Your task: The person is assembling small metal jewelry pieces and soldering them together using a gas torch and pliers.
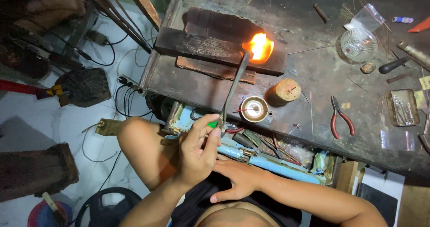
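We gripped torch in left hand, flame aimed at charred wood block, w/ heat off bench. Right hand lay flat, empty, on lap below torch; red-handled pliers right of torch.

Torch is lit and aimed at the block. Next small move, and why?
Probably bring the right hand up from the lap to the bench. The left hand holds the torch, its flame burning against the charred wooden block, but no workpiece is visible there and the right hand is idle. The red-handled pliers lie within likely reach.
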